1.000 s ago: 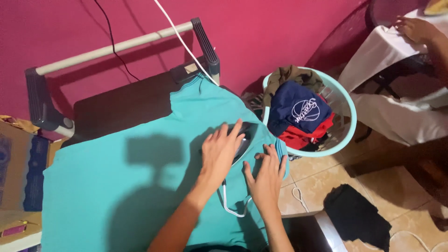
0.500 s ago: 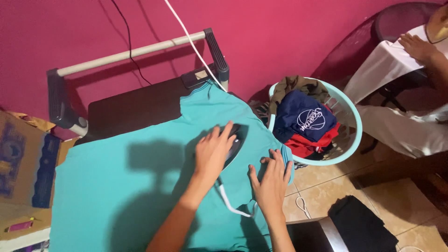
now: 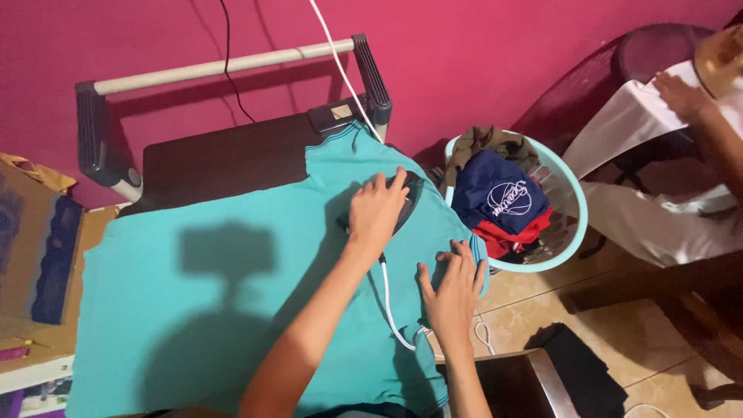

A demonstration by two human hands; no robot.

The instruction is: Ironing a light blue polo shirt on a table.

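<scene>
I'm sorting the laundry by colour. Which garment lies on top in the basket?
The navy blue garment with a white round print lies on top in the basket; the red one sits under it, the olive one behind.

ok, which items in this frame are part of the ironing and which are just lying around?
In use:
- left hand gripping the iron
- right hand flat on the teal t-shirt
- white iron cord

Lying about:
- laundry basket of clothes
- black cloth on the floor
- cardboard box
</scene>
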